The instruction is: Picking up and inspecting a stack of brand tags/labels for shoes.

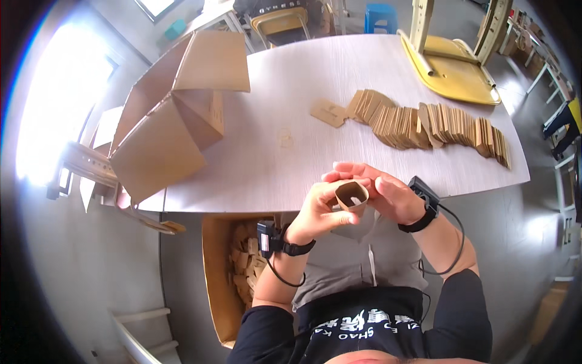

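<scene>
A small brown cardboard box [359, 208] with an open end facing up is gripped in my left hand [315, 212]. The thumb lies along its near side, and the other fingers go behind it. My right hand [397, 199] is held against or close by the far right side of the box, its fingers stretched out and its thumb up. Whether the right fingers touch the box is hard to see. Beyond my hands, a long row of flat cardboard pieces [400, 126] leans along the table, with one piece [329, 113] lying flat at its left end.
A large open carton [159, 148] stands on the table [273, 182] at the left. Below the table edge, another carton [217, 285] holds many small cardboard pieces. An upturned yellow chair [454, 76] rests at the far right. A blue stool [380, 18] stands behind the table.
</scene>
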`<action>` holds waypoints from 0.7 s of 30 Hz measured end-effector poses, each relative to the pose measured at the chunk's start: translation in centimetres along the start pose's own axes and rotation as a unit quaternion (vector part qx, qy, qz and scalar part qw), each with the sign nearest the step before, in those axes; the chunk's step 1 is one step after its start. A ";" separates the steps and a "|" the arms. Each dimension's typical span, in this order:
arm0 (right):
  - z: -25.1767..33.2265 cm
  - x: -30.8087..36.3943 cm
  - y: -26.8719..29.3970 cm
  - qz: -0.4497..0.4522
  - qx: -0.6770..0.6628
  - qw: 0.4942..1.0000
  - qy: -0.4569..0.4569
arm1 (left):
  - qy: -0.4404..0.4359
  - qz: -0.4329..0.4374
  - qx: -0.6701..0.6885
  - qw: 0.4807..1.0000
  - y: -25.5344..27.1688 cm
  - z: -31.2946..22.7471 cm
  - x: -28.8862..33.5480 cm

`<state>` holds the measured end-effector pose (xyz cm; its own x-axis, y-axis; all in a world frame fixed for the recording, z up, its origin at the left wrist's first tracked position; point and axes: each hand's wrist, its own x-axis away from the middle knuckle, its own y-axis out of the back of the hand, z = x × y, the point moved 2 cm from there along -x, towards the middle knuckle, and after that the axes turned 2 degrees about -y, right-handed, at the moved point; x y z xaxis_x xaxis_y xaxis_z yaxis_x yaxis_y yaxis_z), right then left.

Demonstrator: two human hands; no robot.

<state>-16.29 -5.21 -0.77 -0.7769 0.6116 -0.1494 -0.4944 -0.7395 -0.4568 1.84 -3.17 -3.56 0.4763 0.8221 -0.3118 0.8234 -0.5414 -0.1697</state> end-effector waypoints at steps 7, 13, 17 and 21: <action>-0.4 -1.0 0.7 -0.038 -0.043 0.998 -0.005 | -0.046 0.041 -0.208 0.976 0.5 -1.1 -1.5; -0.4 -2.0 0.1 -0.016 -0.140 0.989 0.043 | -0.076 -0.060 -0.088 0.991 0.1 -0.9 -1.4; -0.2 -2.0 0.4 -0.029 0.019 0.999 0.041 | -0.033 -0.075 -0.009 0.997 0.3 0.2 -1.7; -1.2 -2.5 1.6 -0.049 -0.075 0.995 0.036 | -0.021 -0.104 -0.008 0.994 0.5 0.9 -2.4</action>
<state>-14.70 -7.54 -2.12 -0.6952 0.7012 -0.1580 -0.4986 -0.6288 -0.5967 0.84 -5.63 -3.72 0.2830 0.9077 -0.3099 0.9078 -0.3577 -0.2188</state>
